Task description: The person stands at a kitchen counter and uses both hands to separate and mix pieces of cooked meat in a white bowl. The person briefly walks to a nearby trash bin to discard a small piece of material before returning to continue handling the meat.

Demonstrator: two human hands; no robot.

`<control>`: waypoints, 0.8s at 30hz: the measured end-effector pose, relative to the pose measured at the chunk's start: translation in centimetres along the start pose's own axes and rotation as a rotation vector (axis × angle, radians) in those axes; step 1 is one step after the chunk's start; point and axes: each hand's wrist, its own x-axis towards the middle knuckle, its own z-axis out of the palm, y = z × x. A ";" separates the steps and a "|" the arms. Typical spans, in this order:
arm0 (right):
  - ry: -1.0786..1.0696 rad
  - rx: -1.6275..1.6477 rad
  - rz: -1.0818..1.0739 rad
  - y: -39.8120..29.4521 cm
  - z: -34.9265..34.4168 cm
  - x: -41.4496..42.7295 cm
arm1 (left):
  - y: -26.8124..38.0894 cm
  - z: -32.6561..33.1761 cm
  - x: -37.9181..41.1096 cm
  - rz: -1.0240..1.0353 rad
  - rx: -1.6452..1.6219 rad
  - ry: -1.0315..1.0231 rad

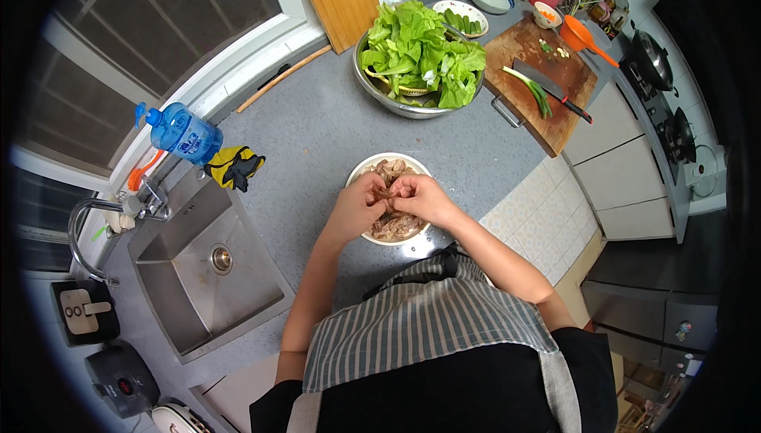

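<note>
A white bowl (351, 176) of brownish meat pieces (397, 228) stands on the grey speckled countertop, close to my striped apron. My left hand (360, 202) and my right hand (421, 198) meet over its middle, fingertips pinching one small piece of the meat between them. Both sets of fingers are bent inward, and they hide part of the bowl's contents. Farther back, a steel basin (416, 113) holds leafy green lettuce (416, 47) and a yellow strainer.
At left are a steel sink (232, 296), a faucet (77, 219), a blue pump bottle (187, 133) and yellow-black gloves (233, 167). At right, a wooden cutting board (511, 88) carries a cleaver (544, 81) and green onion (535, 93). A stove (660, 112) stands beyond.
</note>
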 end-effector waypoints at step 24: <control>-0.124 0.239 0.069 -2.4 1.0 -1.3 | -0.4 2.1 0.9 0.159 0.191 0.421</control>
